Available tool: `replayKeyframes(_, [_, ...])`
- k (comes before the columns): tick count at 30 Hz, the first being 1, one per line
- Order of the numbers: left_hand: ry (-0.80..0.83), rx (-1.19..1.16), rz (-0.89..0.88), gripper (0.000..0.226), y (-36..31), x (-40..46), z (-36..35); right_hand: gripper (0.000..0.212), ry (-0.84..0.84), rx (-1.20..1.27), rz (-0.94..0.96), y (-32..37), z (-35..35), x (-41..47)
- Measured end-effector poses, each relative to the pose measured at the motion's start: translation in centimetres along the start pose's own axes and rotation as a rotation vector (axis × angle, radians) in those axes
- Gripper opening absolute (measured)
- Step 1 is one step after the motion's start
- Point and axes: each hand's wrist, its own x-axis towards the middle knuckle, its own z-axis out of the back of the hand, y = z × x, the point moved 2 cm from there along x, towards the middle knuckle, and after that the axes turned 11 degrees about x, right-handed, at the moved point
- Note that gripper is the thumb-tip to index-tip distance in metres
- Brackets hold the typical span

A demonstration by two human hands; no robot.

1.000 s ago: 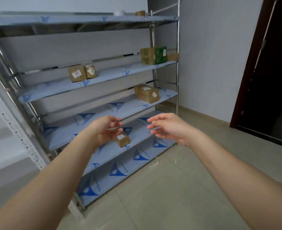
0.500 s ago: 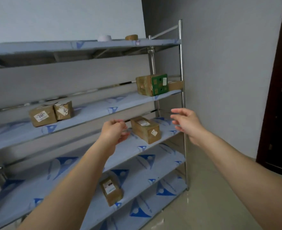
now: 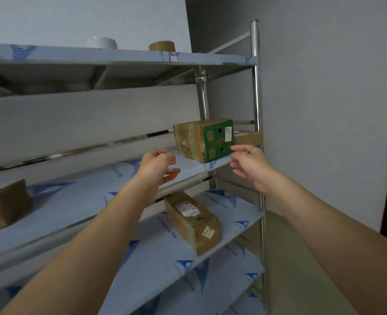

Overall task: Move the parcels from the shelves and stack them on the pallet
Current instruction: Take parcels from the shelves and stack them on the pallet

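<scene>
Two bare hands, left hand (image 3: 157, 163) and right hand (image 3: 249, 163), reach empty and apart toward the green-faced parcel (image 3: 205, 139) at the shelf (image 3: 124, 176) edge; gripping opposite sides before lifting would likely keep it level.

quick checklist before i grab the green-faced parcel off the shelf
1. Both hands free: left hand and right hand hold nothing: ok.
2. Hands flank the green-faced parcel: ok.
3. Grip made: right fingertips at its lower corner, left apart: not ok.
4. Small box tucked behind it, touching or apart: cannot tell.
5. Shelf edge in front unobstructed: ok.
6. Pallet in view: not ok.
</scene>
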Motion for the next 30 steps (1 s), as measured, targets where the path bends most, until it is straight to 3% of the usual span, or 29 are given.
replayKeyframes(6, [0.072, 0.028, 0.053, 0.022, -0.1, 12.4, -3.5, 0.042, -0.005, -0.039, 0.018, 0.6, -1.1, 11.1])
replayKeyframes(12, [0.177, 0.076, 0.073, 0.023, 0.7, 19.4, -6.7, 0.049, -0.034, -0.062, 0.025, -0.2, -1.0, 20.8])
replayKeyframes(19, [0.011, -0.032, 0.178, 0.044, 1.5, 24.4, -5.7, 0.045, -0.109, 0.063, 0.001, -1.8, -2.5, 29.5])
replayKeyframes(25, [-0.051, -0.177, 0.304, 0.082, 2.6, 26.2, -4.1, 0.063, 0.267, 0.138, -0.333, -3.4, -5.9, 31.4])
replayKeyframes(30, [-0.141, -0.165, 0.334, 0.09, 2.7, 25.0, -4.4, 0.058, 0.561, 0.173, -0.374, -4.4, -9.2, 31.2])
